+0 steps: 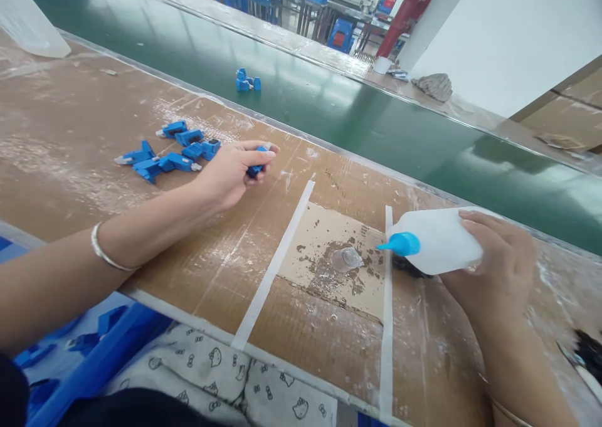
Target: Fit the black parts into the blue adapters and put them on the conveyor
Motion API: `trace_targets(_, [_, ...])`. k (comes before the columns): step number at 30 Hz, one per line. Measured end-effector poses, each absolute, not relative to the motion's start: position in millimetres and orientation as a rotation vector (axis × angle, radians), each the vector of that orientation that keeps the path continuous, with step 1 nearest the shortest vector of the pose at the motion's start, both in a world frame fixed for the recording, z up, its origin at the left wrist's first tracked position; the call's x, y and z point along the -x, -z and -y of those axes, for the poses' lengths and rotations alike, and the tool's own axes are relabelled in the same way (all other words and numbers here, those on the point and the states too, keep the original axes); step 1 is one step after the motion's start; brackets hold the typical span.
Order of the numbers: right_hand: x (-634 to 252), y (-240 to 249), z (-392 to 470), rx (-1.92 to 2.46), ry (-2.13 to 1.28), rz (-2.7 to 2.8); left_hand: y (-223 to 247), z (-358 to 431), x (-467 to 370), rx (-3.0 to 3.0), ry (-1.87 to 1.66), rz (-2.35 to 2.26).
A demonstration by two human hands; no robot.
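Observation:
My left hand (239, 170) is closed around a small blue plastic part (256, 168), held above the cardboard-covered bench. Beside that wrist lies a loose group of similar blue parts (174, 162), some with pale tips. My right hand (498, 251) grips a white squeeze bottle (444, 242), tipped on its side so its blue nozzle (399, 244) points left. Left of the nozzle, a small clear cup-like piece (346, 260) sits on a wet-spotted cardboard square (324, 226). Whether liquid leaves the nozzle cannot be made out.
Strips of white tape (275, 267) flank the cardboard square. Behind the bench runs a green conveyor belt (329, 110) carrying a few blue parts (247, 81). A translucent container (31, 19) stands at the far left. Below the near edge is a blue bin (117, 339) with more parts.

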State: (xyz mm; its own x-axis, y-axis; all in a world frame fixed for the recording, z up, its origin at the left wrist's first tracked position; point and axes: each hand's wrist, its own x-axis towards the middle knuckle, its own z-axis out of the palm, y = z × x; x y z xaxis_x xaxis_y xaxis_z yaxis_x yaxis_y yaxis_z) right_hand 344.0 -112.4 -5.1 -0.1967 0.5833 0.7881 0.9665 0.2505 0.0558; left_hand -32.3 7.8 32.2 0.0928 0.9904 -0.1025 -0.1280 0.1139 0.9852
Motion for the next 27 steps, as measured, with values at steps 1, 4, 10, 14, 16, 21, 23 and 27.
trace_targets(1, [-343,5,113,1.302,0.849,1.924,-34,-9,35,-1.198,-1.181,-1.168])
trace_targets(4, [-339,4,116,1.166,1.006,2.003,-37,-11,42,-1.665,-1.286,-1.38])
trace_targets(10, [-336,1,118,1.283,1.127,1.956,-36,-18,53,-2.147,-1.034,-1.648])
trace_targets(14, [-337,0,118,1.261,1.154,1.954,-29,-27,65,-2.254,-0.737,-1.876])
trace_targets(16, [-338,-2,118,1.249,1.2,1.939,-26,-28,72,-2.242,-0.687,-1.963])
trace_targets(21, [-337,-10,114,1.037,1.36,1.927,-25,-21,79,-2.305,-0.836,-2.085])
trace_targets(23, [-335,-11,114,1.046,1.366,1.903,-23,-20,73,-2.351,-0.811,-2.069])
trace_targets(27, [-332,-9,115,1.171,1.251,1.939,-9,-32,50,-2.306,-0.772,-1.922])
